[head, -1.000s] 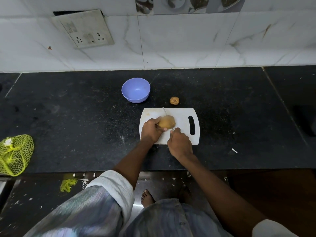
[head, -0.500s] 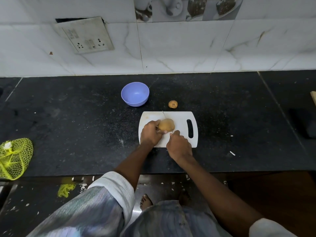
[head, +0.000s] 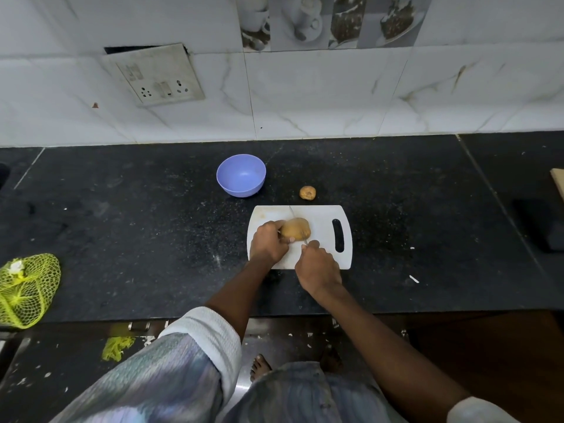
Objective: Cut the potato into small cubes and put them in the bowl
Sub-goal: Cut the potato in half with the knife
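Head view of a black speckled stone countertop (head: pixel 152 239) backed by white marbled wall tiles. A white plastic cutting board with a slotted handle (head: pixel 323 218) lies near the middle of the countertop, towards its front edge, handle end to the right. On the board's middle rests a whole brown-skinned potato (head: pixel 295 228), apparently still uncut. The left hand (head: pixel 268 242) grips the potato's left end, fingers curled over the top and the thumb against its near side, presumably to keep the rounded tuber from rolling under the blade. The right hand (head: pixel 317 265) is closed round the handle of a small thin-bladed knife (head: pixel 293 212); the handle is hidden inside the fist, and the narrow blade runs across the potato just right of the left fingertips, its tip showing beyond the potato at the board's far edge. The potato thus lies between the two hands, touching the left fingers, with most of its bulk to the right of the blade. Whether the edge has entered the flesh cannot be told.

A light purple plastic bowl (head: pixel 241 175), with nothing visible inside, stands on the countertop just beyond the board's far left corner, close enough to receive cubes. A second, smaller brown potato (head: pixel 307 192) sits just beyond the board's far edge. A yellow mesh produce bag (head: pixel 27 288) lies at the countertop's front left edge, well apart from the work.
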